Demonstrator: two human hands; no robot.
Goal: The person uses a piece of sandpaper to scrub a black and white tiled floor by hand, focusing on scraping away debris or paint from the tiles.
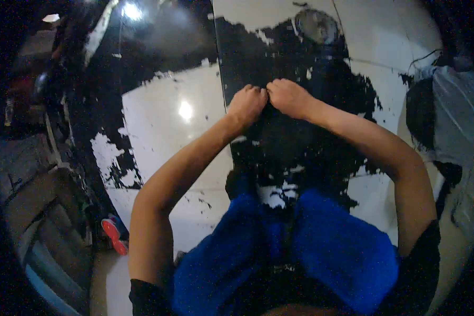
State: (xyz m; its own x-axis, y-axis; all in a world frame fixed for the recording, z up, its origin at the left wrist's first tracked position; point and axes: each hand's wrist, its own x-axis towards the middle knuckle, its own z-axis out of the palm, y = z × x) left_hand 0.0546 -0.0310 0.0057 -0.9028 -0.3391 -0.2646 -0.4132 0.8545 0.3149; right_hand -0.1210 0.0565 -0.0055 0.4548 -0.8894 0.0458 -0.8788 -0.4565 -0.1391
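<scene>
Looks smooth and glossy on the white floor tiles (168, 126), throwing back light as a hard bright spot. Turns rough-edged across the black patches (289, 139), flaking along the borders like peeled film or paint; duller near the middle, shinier toward the upper left, too blurred to name the material. Appears mottled and dull on the round grey disc (317, 26). Reads as soft matt cloth in the blue trousers (342, 237) and again in the black sleeve (421, 263). Shows thin, crinkled and see-through, like plastic film, on the pale wrapping (458, 105). Seems smooth and rubbery on the red shoe sole (110, 230).
</scene>
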